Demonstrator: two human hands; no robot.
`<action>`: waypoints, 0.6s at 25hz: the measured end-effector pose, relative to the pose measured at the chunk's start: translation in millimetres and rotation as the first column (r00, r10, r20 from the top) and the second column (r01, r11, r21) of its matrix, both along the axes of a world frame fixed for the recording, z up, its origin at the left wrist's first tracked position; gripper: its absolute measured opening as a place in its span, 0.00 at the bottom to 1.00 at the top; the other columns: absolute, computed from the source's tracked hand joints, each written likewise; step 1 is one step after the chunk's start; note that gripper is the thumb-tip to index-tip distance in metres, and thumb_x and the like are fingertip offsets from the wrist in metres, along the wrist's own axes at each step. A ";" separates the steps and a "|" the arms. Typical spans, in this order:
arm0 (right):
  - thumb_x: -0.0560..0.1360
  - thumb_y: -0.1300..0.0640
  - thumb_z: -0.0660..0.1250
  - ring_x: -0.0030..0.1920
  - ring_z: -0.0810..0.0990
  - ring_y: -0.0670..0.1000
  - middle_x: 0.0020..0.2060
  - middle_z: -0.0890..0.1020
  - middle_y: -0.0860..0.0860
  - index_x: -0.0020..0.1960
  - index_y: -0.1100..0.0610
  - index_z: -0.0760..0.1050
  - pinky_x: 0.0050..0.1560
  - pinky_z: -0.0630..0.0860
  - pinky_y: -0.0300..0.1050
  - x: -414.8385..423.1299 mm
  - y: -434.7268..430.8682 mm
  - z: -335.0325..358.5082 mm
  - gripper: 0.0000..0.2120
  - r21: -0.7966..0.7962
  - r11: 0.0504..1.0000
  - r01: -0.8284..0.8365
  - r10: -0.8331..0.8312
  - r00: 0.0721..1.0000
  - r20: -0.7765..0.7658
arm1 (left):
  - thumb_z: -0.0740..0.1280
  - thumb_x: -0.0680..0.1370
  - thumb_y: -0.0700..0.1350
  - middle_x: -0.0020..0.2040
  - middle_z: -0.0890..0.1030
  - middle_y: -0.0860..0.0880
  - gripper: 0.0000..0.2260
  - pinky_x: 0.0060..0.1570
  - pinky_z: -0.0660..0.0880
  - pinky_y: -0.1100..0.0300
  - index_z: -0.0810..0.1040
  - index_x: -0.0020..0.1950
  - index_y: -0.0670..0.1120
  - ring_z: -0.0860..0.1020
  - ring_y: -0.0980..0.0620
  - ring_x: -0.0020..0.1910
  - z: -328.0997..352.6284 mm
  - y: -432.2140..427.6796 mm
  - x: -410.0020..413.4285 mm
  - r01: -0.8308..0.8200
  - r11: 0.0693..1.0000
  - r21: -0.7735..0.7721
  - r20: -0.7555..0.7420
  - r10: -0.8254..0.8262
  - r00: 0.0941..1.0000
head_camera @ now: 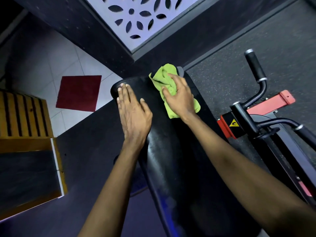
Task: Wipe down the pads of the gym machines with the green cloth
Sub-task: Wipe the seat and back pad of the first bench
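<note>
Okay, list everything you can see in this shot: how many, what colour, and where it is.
pad: one, black, centre, running away from the camera
green cloth: one, green, bunched on the pad's far right end
handles: two, black, right of the pad
frame bracket: one, red, on the machine at right
warning sticker: one, yellow, beside the handle joint
mat: one, dark red, on the white tiles at left
slatted box: one, wooden, far left
cut-out panel: one, pale, top centre
left hand: one, flat on the pad
right hand: one, pressing the cloth
</note>
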State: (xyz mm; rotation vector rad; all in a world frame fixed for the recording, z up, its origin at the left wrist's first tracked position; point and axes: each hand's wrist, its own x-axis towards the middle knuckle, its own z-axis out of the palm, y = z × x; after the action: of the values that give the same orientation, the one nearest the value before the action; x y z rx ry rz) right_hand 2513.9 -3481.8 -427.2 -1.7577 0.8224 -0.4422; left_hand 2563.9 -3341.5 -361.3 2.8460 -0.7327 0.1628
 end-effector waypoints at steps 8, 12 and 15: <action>0.77 0.46 0.68 0.68 0.74 0.50 0.67 0.76 0.44 0.71 0.44 0.74 0.65 0.75 0.50 -4.3 -2.9 -4.2 0.22 -0.060 0.994 -0.095 0.098 0.994 0.042 | 0.57 0.81 0.42 0.80 0.60 0.43 0.25 0.79 0.49 0.53 0.62 0.78 0.38 0.55 0.47 0.80 -1.1 -1.7 3.0 0.108 0.991 0.083 0.019 -0.110 0.994; 0.78 0.44 0.67 0.68 0.74 0.51 0.70 0.73 0.44 0.73 0.43 0.70 0.63 0.74 0.49 6.6 -22.2 -17.2 0.24 0.005 0.999 -0.052 0.052 0.999 0.008 | 0.58 0.81 0.41 0.79 0.64 0.43 0.24 0.80 0.49 0.53 0.65 0.78 0.38 0.57 0.48 0.80 2.3 -3.3 3.1 0.130 0.989 0.064 -0.009 -0.129 0.992; 0.77 0.47 0.68 0.67 0.75 0.54 0.72 0.72 0.47 0.75 0.46 0.69 0.62 0.73 0.49 -20.8 -16.1 -35.1 0.26 0.080 0.984 0.158 -0.149 0.983 -0.103 | 0.58 0.81 0.41 0.79 0.64 0.44 0.24 0.80 0.49 0.53 0.65 0.78 0.38 0.57 0.49 0.80 3.2 -2.5 2.0 0.116 0.992 0.045 -0.017 -0.115 0.993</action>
State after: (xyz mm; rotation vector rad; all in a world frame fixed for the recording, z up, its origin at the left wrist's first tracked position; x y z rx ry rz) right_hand 2493.2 -3498.0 -462.4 -1.6513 1.0364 -0.4187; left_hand 2565.9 -3344.0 -358.1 2.8346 -0.9066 0.1089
